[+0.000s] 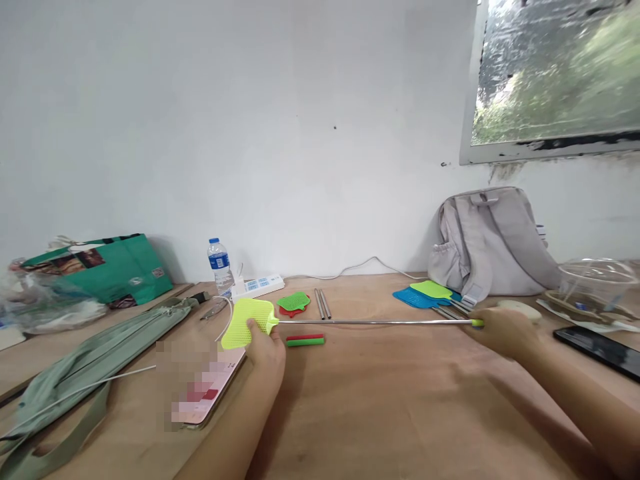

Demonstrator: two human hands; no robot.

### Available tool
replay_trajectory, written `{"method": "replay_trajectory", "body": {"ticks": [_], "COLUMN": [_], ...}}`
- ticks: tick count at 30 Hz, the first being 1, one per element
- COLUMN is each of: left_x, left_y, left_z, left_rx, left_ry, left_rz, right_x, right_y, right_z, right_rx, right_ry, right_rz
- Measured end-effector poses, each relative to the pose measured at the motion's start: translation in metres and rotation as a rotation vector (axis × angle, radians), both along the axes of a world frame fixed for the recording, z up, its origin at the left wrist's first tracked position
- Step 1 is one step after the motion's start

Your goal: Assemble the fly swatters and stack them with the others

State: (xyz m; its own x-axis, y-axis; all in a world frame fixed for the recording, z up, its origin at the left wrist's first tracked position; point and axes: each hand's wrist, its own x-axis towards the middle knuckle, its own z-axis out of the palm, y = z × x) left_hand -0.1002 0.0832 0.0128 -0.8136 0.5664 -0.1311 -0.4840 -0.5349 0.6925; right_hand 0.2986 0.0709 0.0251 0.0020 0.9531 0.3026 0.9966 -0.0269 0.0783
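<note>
A white wall [280, 133] rises behind, and before us spreads a wooden surface [380, 407]. A window [555, 73] sits high on the right, above a grey backpack [493, 240]. On our left lie a long grey-green bag [110, 353] and a bright green bag [135, 267]. Between our hands we hold a fly swatter [350, 322], its shiny rod [400, 322] running level across the surface — yellow head [237, 327] at left, yellow handle tip [477, 323] at right. Our left hand [266, 350] has its grip clamped on the head by the neck; our right hand [503, 333] has its grip clamped on the handle end. A black phone [600, 350] lies to the right of that hand, and a partly blurred phone with a pinkish screen [215, 387] lies beside our left forearm [235, 420]. Near the wall we see a white power strip [257, 287] and a water bottle [219, 263]. Blue and yellow swatter heads [413, 298] overlap near the backpack; green and red ones [294, 301] overlap near the strip — with two metal rods [323, 303] just beside them. Smallest are a red and a green tube [305, 342], side by side.
</note>
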Motion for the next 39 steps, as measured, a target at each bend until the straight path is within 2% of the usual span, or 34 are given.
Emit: {"method": "replay_trajectory", "body": {"ticks": [2, 6, 9, 13, 19, 21, 22, 24, 26, 31, 35, 39], "left_x": [0.011, 0.027, 0.037, 0.050, 0.059, 0.071, 0.080, 0.096, 0.108, 0.107, 0.092, 0.072], "left_y": [-0.003, -0.009, -0.014, -0.018, -0.022, -0.030, -0.036, -0.048, -0.059, -0.064, -0.049, -0.033], "left_z": [0.000, 0.001, 0.000, -0.003, 0.003, 0.004, 0.004, 0.003, 0.003, -0.002, -0.012, -0.016], "left_rx": [-0.022, -0.042, -0.052, -0.014, 0.033, 0.004, -0.008, 0.099, 0.168, 0.203, 0.166, 0.052], "left_ry": [-0.013, -0.046, -0.047, 0.039, 0.055, 0.047, 0.061, 0.148, 0.205, 0.299, 0.395, 0.606], "left_rz": [-0.046, -0.077, -0.102, -0.173, -0.166, -0.217, -0.294, -0.436, -0.505, -0.580, -0.675, -0.730], "right_x": [-0.022, -0.061, -0.081, -0.103, -0.118, -0.128, -0.134, -0.147, -0.157, -0.155, -0.143, -0.129], "right_y": [-0.001, -0.007, -0.015, -0.028, -0.041, -0.046, -0.050, -0.056, -0.060, -0.053, -0.047, -0.042], "right_z": [0.000, -0.004, -0.008, -0.013, -0.015, -0.020, -0.023, -0.030, -0.034, -0.033, -0.030, -0.032], "right_rx": [-0.006, 0.027, 0.007, -0.042, -0.110, -0.119, -0.127, -0.166, -0.203, -0.185, -0.198, -0.147], "right_ry": [-0.022, -0.003, 0.038, 0.138, 0.227, 0.289, 0.333, 0.442, 0.529, 0.575, 0.596, 0.697], "right_rz": [0.057, 0.035, 0.069, 0.125, 0.106, 0.151, 0.195, 0.290, 0.319, 0.396, 0.457, 0.548]}}
